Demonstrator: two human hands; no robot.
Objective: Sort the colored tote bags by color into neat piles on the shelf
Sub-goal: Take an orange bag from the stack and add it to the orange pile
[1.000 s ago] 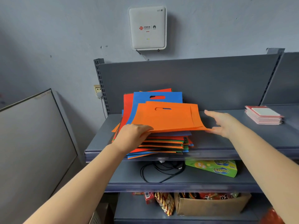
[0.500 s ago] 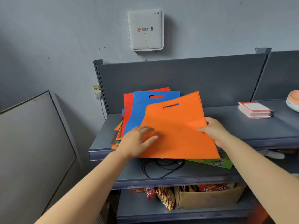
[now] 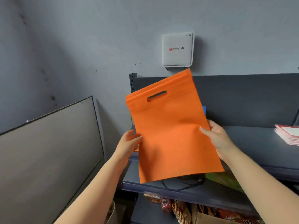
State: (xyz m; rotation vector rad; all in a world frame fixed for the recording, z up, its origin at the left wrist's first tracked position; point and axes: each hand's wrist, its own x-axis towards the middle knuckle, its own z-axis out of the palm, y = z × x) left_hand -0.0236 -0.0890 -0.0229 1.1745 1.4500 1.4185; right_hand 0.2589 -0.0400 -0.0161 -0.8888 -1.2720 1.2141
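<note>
An orange tote bag [image 3: 171, 135] with a cut-out handle slot is held upright in front of the grey shelf [image 3: 252, 143]. My left hand [image 3: 128, 142] grips its left edge, and my right hand [image 3: 216, 135] pinches its right edge, thumb on the front. The bag hides nearly all of the mixed pile of bags behind it. Only a sliver of a blue bag [image 3: 204, 109] shows past the right edge, and a bit of orange below my left hand.
A stack of red-and-white booklets [image 3: 288, 135] lies at the shelf's right. Black cable [image 3: 182, 183] and a green box [image 3: 226, 180] sit on the lower shelf, snack packets and a carton below. A grey panel [image 3: 48, 156] leans at left. A white router [image 3: 177, 49] hangs on the wall.
The orange bag has been lifted off the pile and raised upright in both hands. The view has swung left, so the shelf sits further right.
</note>
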